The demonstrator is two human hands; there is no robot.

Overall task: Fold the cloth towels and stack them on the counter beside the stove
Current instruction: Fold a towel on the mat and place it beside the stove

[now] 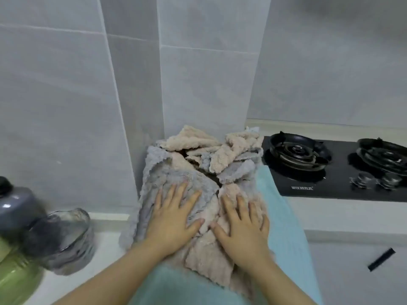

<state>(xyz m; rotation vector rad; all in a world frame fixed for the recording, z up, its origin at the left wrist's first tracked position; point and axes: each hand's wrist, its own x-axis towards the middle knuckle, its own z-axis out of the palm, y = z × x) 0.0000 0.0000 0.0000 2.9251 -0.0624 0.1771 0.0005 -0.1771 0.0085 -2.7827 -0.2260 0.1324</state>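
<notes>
Fingers first: the left hand's fingers (170, 198) are straight and fanned apart, lying flat on the cloth, thumb out to the side. The right hand's fingers (241, 208) match them, spread wide and flat, with the thumb angled in toward the other thumb. Nothing is pinched and nothing is curled round.

The left hand (174, 216) presses palm-down on a grey-blue towel (154, 172), which hangs rumpled off to the left. The right hand (242, 225) presses just beside it on a pink towel (209, 260), whose near edge runs toward the camera. The two thumbs are near each other, where the two cloths meet.

Behind the hands, against the tiled wall (88, 84), sits a crumpled pile (220, 155) of more pink and grey towels, loose and unfolded. Under everything lies a teal towel (284, 216), showing along the right side and at the bottom of the view.

All this is on the pale counter (341, 214), just left of the black stove (319, 186); the pile's right edge touches the stove's corner. To the far left stand a glass jar (70, 238), blurred, a dark grey pot (15, 205) and a green container (13, 276). A black handle (381, 259) shows on the cabinet front at lower right
</notes>
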